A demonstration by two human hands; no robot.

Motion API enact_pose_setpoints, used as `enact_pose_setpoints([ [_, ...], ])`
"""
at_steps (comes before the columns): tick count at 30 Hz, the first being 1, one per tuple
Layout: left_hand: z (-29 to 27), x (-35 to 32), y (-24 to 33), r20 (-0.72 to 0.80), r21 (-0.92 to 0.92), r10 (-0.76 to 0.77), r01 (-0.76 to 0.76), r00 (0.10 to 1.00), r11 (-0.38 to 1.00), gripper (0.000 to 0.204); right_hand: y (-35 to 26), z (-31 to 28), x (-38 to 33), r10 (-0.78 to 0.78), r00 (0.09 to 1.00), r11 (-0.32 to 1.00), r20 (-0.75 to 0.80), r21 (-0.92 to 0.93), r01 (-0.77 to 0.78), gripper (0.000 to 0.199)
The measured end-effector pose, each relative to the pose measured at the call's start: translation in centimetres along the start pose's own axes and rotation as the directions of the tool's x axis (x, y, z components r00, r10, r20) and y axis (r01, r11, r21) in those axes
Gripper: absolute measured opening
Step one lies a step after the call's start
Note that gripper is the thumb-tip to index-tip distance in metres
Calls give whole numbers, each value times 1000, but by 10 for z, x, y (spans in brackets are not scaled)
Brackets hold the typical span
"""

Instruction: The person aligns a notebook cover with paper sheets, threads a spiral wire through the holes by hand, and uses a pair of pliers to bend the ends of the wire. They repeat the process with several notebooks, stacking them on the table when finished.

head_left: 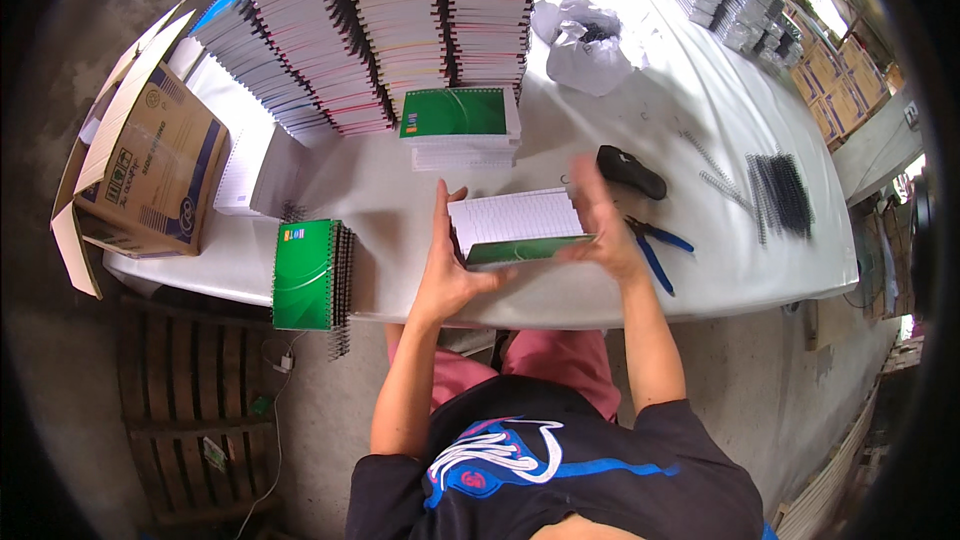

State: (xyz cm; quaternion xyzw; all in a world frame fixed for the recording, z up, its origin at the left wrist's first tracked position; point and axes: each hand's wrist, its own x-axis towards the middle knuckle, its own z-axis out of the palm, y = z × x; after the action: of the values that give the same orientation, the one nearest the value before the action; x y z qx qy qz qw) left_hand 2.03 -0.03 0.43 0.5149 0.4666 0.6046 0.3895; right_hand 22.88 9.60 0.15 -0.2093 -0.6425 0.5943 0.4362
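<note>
Between my two hands, near the front edge of the table, stands an unbound notebook (pixel 520 217) with white lined pages and a green cover (pixel 525 250) on the side toward me. My left hand (pixel 452 270) presses against its left end, fingers up and thumb along the cover. At the opposite end my right hand (pixel 600 225) grips it, its fingertips smeared by motion. Just right of that hand lie pliers (pixel 655 245) with blue handles and a black computer-mouse-shaped object (pixel 632 172). Beyond the notebook, a green cover (pixel 455 112) tops a pile of loose page blocks (pixel 465 155).
Tall stacks of spiral notebooks (pixel 395 45) line the back. To the left are an open cardboard box (pixel 150 160), a white page block (pixel 250 170) and green spiral notebooks (pixel 305 275) at the table edge. Black wire coils (pixel 780 195) lie right; a white plastic bag (pixel 590 55) sits behind.
</note>
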Motion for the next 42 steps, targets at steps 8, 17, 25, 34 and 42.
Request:
enact_pose_setpoints([
  [8,-10,16,38,-72,372,83,-50,994,927,103,-37,22,14,-20,1000,970,22,-241,25,122],
  [17,14,30,170,404,886,356,-458,843,78,121,-116,57,26,-309,947,850,91,-420,318,123],
  [25,5,0,84,-5,-49,160,-160,987,986,150,-61,54,-5,-41,904,870,-426,429,242,111],
  [34,-21,19,62,123,121,119,-134,985,984,110,-43,12,-1,-46,998,999,-32,4,46,130],
  [42,-12,5,-6,52,-49,54,-52,997,997,141,-6,38,-6,37,999,998,-12,57,-36,140],
])
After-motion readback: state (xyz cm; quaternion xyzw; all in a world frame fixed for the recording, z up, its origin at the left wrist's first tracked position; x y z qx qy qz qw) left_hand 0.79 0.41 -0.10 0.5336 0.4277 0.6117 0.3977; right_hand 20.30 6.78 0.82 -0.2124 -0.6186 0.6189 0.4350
